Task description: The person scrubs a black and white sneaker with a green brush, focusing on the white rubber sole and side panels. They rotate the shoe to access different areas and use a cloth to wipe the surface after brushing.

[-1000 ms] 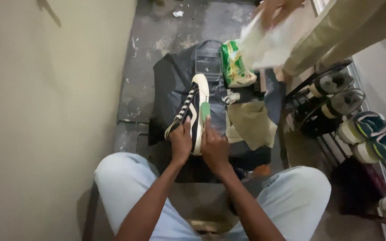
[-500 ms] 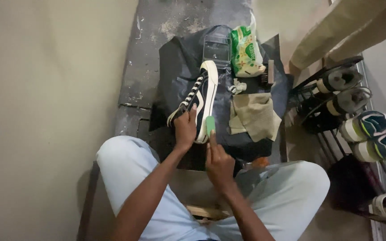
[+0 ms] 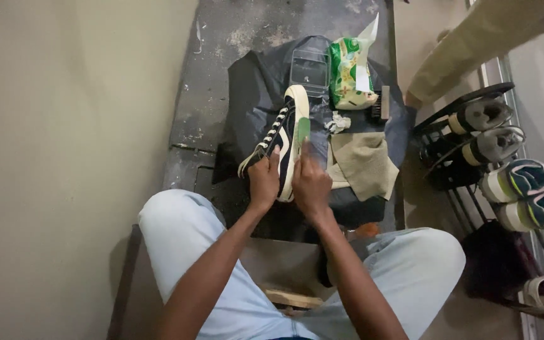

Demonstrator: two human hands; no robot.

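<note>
My left hand (image 3: 264, 182) is clamped round the heel end of the black-and-white sneaker (image 3: 283, 141), tipped on its side on the dark sheet (image 3: 247, 101). Just beside it, my right hand (image 3: 310, 182) pinches a small green sponge (image 3: 303, 130) against the white sole edge — I judge the scrubbing step is under way; the next stroke wants steady pressure along that rim. The shoe's long axis runs straight away from my hands, toe pointing at the clear box (image 3: 310, 68) beyond.
</note>
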